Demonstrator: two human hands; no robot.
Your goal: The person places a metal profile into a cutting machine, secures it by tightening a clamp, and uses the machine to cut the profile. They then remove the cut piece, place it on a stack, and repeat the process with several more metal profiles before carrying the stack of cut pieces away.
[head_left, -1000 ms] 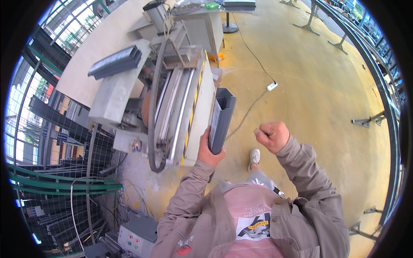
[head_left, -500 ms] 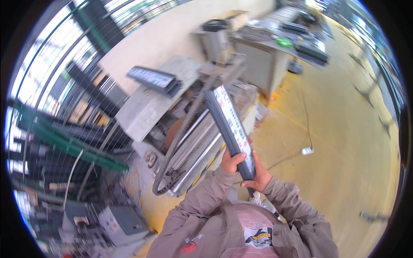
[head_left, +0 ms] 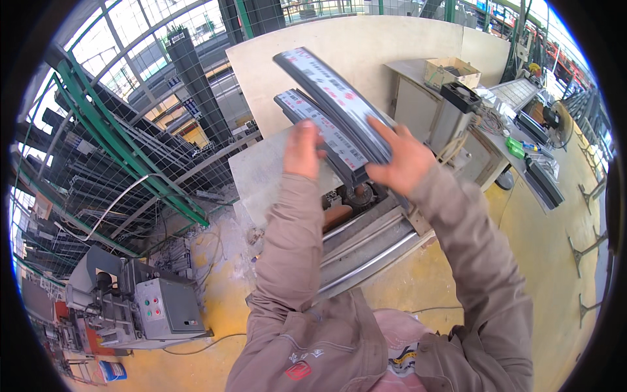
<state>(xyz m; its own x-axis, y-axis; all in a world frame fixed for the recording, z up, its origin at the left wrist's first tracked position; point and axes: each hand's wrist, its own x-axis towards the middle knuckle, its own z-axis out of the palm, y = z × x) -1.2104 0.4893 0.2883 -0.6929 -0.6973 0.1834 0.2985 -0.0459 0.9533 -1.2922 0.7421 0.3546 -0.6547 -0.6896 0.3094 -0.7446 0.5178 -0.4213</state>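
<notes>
My right hand (head_left: 403,160) grips the near right end of a long dark grey profile piece (head_left: 330,85) with white printed film on its top. It slants up to the left, over a second bundle of similar grey profile pieces (head_left: 320,130) on a pale board (head_left: 261,166). My left hand (head_left: 302,150) is at the left edge of that lower bundle, slightly blurred, fingers extended and the thumb apart. Whether it touches the bundle I cannot tell.
Below the board is a machine frame with metal rails (head_left: 372,261). A grey control box (head_left: 166,307) stands lower left, by a green-framed mesh fence (head_left: 130,163). A bench at right carries a wooden box (head_left: 452,72), a green object (head_left: 514,147) and more profiles (head_left: 543,183).
I have turned toward the board. The profile piece went from both hands before my chest to over the lower bundle; my left hand has come off it, and both arms are stretched forward.
</notes>
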